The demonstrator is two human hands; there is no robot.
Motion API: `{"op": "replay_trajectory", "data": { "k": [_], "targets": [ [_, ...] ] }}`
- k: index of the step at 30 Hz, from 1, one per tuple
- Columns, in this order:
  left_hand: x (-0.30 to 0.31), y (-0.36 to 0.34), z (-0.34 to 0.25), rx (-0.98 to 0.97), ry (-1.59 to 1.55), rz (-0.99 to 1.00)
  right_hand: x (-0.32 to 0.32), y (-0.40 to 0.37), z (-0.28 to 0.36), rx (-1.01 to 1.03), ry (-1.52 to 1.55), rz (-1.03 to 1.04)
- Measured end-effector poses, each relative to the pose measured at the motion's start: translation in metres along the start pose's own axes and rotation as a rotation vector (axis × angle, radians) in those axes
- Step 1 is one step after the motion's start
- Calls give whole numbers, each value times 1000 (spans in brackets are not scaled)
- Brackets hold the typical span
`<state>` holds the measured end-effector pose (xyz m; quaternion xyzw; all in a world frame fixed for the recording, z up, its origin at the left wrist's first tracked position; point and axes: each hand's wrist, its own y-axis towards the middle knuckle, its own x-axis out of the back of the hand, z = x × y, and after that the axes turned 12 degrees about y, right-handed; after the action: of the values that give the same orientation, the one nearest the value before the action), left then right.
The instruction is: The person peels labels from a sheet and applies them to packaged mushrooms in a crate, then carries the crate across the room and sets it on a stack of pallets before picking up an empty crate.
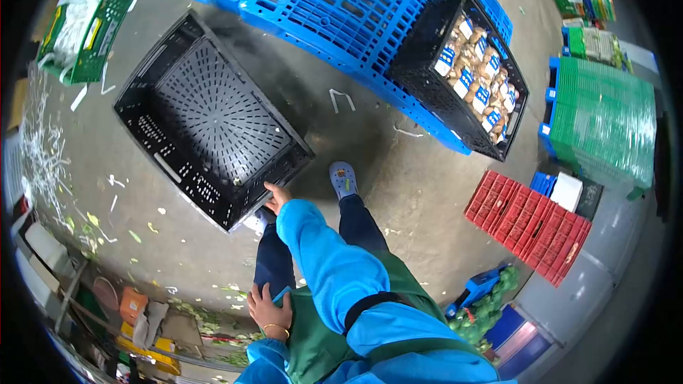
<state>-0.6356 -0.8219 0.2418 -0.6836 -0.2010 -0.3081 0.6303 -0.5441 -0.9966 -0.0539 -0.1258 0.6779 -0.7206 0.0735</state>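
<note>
A large empty black crate (220, 114) with a slotted bottom is tilted at the left, its open side toward me. My right hand (277, 198) is closed on its near rim, beside my leg. My left hand (270, 311), with a thin bracelet at the wrist, lies against my green apron (320, 327) and thigh, fingers apart and holding nothing. On the blue pallet (313, 11) ahead stands another black crate (420, 46), filled with brown produce in packs with blue and white labels (480, 78).
A green crate (96, 35) of white material stands at the upper left. Red crates (526, 224) and wrapped green crates (605, 121) are at the right. White strips (341, 99) and leaf scraps (92, 220) litter the floor. Net bags (484, 313) lie at the lower right.
</note>
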Motion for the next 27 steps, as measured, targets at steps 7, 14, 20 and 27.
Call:
{"op": "replay_trajectory", "data": {
  "k": [7,14,20,27],
  "targets": [
    [-17,2,8,-35,-14,-8,-43,-123,17,128,236,651],
    [-52,-46,58,-450,-187,-120,-127,-433,135,547,-177,965],
    [38,-146,76,165,-698,424,-39,-553,164,674,-506,944],
    [45,-209,137,628,-1277,108,38,-569,179,875,-894,753]
  ]
}}
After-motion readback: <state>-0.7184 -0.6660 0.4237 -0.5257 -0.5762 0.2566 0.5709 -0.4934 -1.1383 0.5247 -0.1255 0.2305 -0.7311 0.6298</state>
